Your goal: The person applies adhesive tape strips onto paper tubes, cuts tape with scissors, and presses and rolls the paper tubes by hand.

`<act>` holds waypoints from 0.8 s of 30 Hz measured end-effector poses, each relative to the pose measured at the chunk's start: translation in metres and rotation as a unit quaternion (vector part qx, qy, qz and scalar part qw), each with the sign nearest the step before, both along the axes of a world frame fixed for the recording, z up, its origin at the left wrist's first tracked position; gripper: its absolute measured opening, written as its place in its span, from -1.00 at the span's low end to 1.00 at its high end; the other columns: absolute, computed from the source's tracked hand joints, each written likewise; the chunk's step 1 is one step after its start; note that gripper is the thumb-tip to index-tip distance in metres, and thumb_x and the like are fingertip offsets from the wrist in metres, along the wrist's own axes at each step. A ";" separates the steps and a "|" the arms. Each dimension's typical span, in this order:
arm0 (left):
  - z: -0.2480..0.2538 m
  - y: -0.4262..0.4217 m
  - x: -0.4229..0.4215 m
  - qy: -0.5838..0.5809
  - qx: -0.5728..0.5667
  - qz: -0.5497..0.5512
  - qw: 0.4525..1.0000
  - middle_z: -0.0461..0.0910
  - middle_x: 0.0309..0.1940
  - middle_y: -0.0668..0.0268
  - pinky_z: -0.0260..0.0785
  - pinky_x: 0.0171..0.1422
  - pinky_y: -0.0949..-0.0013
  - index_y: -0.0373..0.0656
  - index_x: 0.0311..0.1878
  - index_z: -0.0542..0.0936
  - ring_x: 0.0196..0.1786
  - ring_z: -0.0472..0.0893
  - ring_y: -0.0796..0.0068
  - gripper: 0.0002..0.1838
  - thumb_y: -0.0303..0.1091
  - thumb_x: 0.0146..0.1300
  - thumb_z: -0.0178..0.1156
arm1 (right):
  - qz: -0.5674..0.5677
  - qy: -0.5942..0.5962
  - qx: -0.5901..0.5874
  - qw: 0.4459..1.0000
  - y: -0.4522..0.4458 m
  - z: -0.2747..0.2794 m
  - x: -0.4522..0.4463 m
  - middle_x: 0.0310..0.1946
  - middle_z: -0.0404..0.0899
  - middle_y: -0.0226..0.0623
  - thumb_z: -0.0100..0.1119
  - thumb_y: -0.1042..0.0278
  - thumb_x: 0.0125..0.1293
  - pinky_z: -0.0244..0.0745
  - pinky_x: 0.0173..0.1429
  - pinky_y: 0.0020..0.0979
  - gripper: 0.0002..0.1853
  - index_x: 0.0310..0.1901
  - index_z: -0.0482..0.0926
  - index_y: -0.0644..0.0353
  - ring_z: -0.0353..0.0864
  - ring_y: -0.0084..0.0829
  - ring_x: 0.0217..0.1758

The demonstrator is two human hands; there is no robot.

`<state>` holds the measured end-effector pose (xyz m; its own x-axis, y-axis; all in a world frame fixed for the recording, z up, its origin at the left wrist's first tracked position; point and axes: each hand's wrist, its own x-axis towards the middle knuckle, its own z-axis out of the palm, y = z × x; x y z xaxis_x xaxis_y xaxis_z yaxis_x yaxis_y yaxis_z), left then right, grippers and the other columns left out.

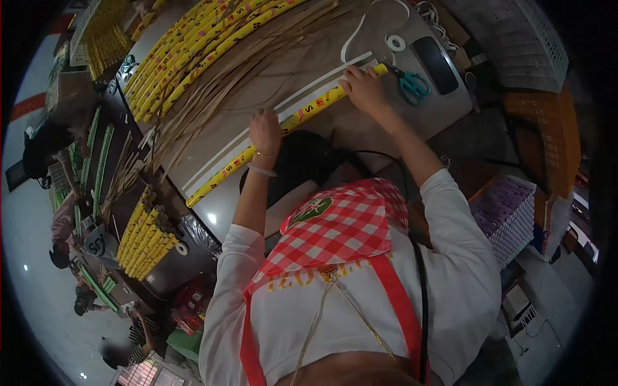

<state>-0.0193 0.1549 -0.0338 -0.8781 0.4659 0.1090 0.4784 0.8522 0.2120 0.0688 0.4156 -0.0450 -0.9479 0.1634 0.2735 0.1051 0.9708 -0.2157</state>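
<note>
A long yellow tube (313, 105) with a printed pattern lies slantwise across the table in front of me. My left hand (265, 133) is closed over it near its middle, fingers curled at the far side. Close to the tube's right end, my right hand (364, 89) grips it with bent fingers. Long white strips (302, 92) run beside the tube on its far side. Just right of my right hand are teal-handled scissors (412, 86). My palms hide parts of the tube.
Many yellow tubes (193, 48) and thin brown strips (219, 87) cover the table's far left. A phone (435, 65) and a white tape roll (396, 43) lie at the right. More tubes (145, 241) are stacked at left, where other people (55, 145) work.
</note>
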 end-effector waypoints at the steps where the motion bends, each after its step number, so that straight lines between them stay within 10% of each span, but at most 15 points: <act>1: 0.005 0.019 0.003 -0.042 0.061 -0.037 0.997 0.54 -0.44 0.10 0.40 -0.25 0.18 -0.17 -0.44 0.56 -0.33 0.53 0.08 -0.90 -0.38 0.02 0.11 | -0.009 -0.008 0.000 1.000 -0.002 0.000 0.000 -0.10 0.43 -0.34 -0.08 0.15 0.26 0.21 0.17 -0.21 -0.69 -0.17 0.49 0.21 0.44 -0.35 -0.06; 7: 0.008 0.129 0.007 -0.187 0.251 -0.133 0.940 0.57 -0.43 0.11 0.41 -0.32 0.26 -0.14 -0.34 0.63 -0.38 0.56 0.12 -0.85 -0.36 0.02 0.15 | 0.002 0.019 -0.053 0.998 0.000 0.005 0.002 -0.13 0.43 -0.31 0.01 0.26 0.20 0.25 0.12 -0.20 -0.79 -0.24 0.48 0.21 0.44 -0.29 -0.08; 24: 0.010 0.162 -0.016 -0.281 0.171 -0.139 0.934 0.52 -0.60 0.11 0.39 -0.43 0.30 -0.12 -0.40 0.64 -0.50 0.55 0.13 -0.84 -0.29 -0.04 0.19 | -0.202 0.079 -0.046 0.975 0.084 0.012 -0.032 -0.46 0.40 -0.42 0.16 0.20 0.06 0.21 -0.17 -0.26 -0.83 -0.53 0.50 0.08 0.45 -0.34 -0.32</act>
<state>-0.0356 0.3165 -0.0236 -0.6916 0.7071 -0.1473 0.4032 0.5471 0.7336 0.0365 0.4999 -0.0325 -0.7491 0.5447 0.3770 0.4329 0.8333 -0.3437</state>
